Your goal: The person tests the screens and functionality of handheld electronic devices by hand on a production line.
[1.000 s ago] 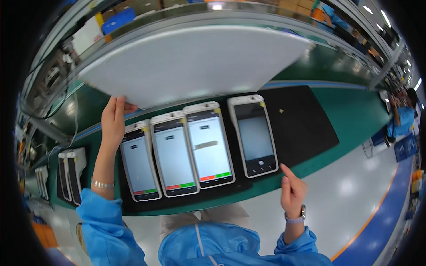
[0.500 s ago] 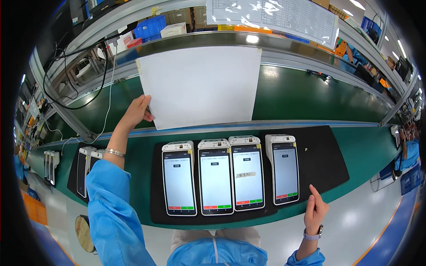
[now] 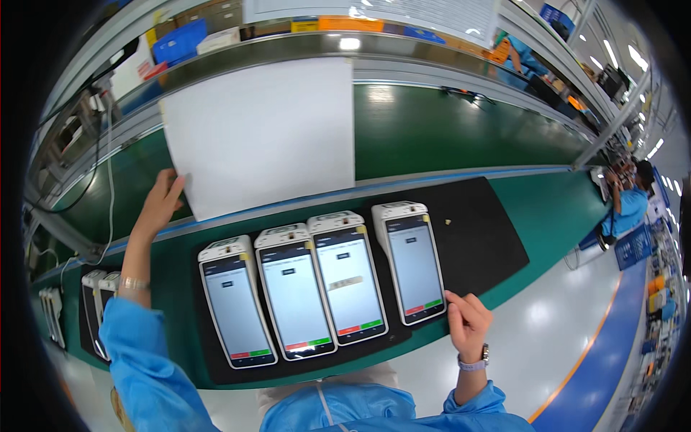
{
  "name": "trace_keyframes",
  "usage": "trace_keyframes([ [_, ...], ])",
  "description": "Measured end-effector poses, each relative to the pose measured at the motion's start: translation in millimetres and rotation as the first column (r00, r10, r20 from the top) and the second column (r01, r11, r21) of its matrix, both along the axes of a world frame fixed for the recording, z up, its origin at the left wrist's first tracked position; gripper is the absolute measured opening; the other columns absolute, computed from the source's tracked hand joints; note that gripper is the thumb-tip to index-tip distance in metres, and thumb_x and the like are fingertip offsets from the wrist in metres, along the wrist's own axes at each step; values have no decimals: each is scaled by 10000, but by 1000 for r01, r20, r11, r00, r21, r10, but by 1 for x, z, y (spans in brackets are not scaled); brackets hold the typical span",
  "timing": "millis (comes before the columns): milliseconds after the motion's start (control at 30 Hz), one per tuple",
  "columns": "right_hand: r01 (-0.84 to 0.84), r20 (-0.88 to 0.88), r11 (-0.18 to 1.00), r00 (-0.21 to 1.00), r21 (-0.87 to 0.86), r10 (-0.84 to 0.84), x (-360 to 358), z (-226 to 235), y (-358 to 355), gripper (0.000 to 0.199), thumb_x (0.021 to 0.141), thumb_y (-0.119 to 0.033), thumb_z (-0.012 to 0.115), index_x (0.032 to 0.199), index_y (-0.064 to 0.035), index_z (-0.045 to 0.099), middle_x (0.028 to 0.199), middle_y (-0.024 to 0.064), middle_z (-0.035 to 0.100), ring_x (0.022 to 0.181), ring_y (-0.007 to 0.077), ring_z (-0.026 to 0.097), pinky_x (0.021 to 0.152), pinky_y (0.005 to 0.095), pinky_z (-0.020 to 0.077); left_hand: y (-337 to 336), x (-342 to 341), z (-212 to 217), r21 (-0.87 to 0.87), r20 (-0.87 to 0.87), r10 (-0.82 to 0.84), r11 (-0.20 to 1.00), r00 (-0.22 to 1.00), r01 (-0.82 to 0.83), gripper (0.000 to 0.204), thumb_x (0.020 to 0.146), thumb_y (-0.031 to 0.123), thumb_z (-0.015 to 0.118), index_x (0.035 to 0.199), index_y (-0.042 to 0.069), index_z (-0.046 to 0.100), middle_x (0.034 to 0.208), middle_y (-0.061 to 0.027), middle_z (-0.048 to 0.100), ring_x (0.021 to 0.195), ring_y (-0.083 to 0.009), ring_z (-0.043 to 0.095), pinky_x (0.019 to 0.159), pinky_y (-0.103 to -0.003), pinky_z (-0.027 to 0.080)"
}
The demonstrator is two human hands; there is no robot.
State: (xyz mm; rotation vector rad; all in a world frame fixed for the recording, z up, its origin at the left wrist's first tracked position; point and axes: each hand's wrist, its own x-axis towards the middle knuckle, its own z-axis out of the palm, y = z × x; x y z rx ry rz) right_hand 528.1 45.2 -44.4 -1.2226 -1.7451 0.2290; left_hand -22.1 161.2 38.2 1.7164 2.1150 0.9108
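Several white handheld payment terminals lie face up with lit screens in a row before me: a leftmost terminal (image 3: 237, 302), a second terminal (image 3: 296, 291), a third terminal (image 3: 348, 277) with a paper strip on its screen, and a rightmost terminal (image 3: 412, 266) set slightly apart. My right hand (image 3: 469, 325) is beside the rightmost one's lower right corner, forefinger extended toward it, other fingers curled, holding nothing. A blank white board (image 3: 263, 137) leans upright behind the row. Fingers apart, my left hand (image 3: 155, 207) is by its left edge; blur hides whether they touch.
A black mat (image 3: 471, 230) lies under the terminals on the green bench (image 3: 536, 216). More terminals (image 3: 97, 302) stand at the left, near a white cable (image 3: 110, 180). A metal frame rail (image 3: 410, 68) runs behind. Another person (image 3: 626, 209) works at the far right.
The whole view has turned and shifted, moving the bench leftward in the picture. My right hand has come closer to the rightmost terminal. My left hand has drawn slightly off the board's edge.
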Motion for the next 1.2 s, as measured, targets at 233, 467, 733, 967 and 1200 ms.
trace_keyframes([
  [233, -3, 38, 1000, 999, 10, 3, 7, -9, -9, 245, 731, 12, 647, 949, -44, 744, 656, 39, 478, 488, 122, 439, 437, 253, 327, -135, 149, 36, 150, -424, -219, 940, 879, 306, 327, 837, 50, 573, 1163, 19, 561, 1337, -216, 466, 1255, -399, 409, 1045, -454, 333],
  [467, 5, 4, 999, 1000, -40, -4, -11, -9, -15, 272, 718, -7, 670, 972, -66, 744, 672, 28, 483, 509, 135, 435, 443, 260, 329, -213, 215, -16, 162, -612, -232, 899, 756, 408, 248, 763, 187, 695, 1005, 148, 734, 1281, -231, 534, 1264, -436, 345, 1049, -512, 294],
  [733, -145, 421, 989, 896, -22, 140, -57, 7, -36, 354, 707, -183, 720, 1058, -225, 741, 1034, 54, 503, 966, 258, 413, 868, 401, 344, -219, 268, -48, 190, -492, -247, 906, 835, 379, 241, 787, 151, 684, 1020, 129, 742, 1361, -270, 456, 1342, -464, 173, 1088, -499, 163],
  [967, -153, 399, 985, 911, 83, 108, -67, 9, -38, 290, 749, -219, 690, 1034, -221, 747, 1086, 73, 495, 1026, 272, 389, 944, 438, 327, -222, 263, -61, 203, -537, -166, 926, 827, 318, 233, 799, 143, 677, 1020, 103, 740, 1384, -295, 424, 1353, -480, 114, 1089, -503, 112],
  [1200, -78, 222, 992, 974, 101, 54, -66, 3, -43, 241, 796, -208, 631, 1000, -166, 752, 1059, 104, 540, 1002, 293, 454, 900, 436, 383, -228, 252, -67, 247, -571, -124, 917, 812, 313, 247, 815, 163, 670, 1049, 127, 739, 1398, -305, 392, 1348, -471, 108, 1090, -494, 115],
])
